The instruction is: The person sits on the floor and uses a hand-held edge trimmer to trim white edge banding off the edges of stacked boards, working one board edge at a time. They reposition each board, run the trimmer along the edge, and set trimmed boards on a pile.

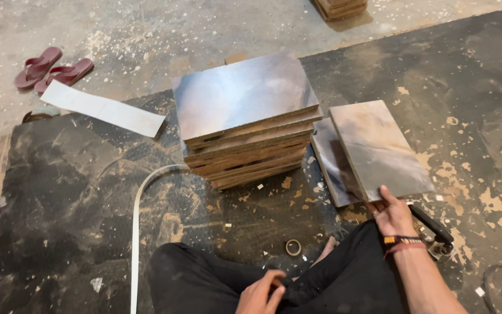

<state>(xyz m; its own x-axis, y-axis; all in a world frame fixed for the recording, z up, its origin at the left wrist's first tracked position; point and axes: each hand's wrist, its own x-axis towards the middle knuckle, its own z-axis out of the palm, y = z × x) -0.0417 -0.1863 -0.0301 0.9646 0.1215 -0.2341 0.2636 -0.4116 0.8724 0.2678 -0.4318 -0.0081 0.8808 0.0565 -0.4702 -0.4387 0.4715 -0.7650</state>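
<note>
Nearest to me, at the bottom centre of the frame, my left hand (261, 294) rests on the black trouser leg (204, 282) with its fingers curled loosely together, holding nothing that I can make out. At lower right my right hand (391, 214) reaches forward, fingers pressed flat and close together on the near edge of the top board (379, 148), thumb out of sight (probably under the edge, though I cannot tell).

That board lies right of centre, tilted, resting on a second board (331, 166) that shows along its left side. Both are flat laminated panels with a glossy grey face and a raw chipboard edge. I judge the panel stiff and fairly heavy, its face slippery, its corners apt to chip; the raw edges are the place to grip, a hand on each long side.

Just left, in the middle of the frame, stands a stack of boards (245, 125). A pale edging strip (137, 221) curves across the dusty floor mat (59, 192) at lower left, and a small tape roll (293, 247) lies near my knee.
</note>
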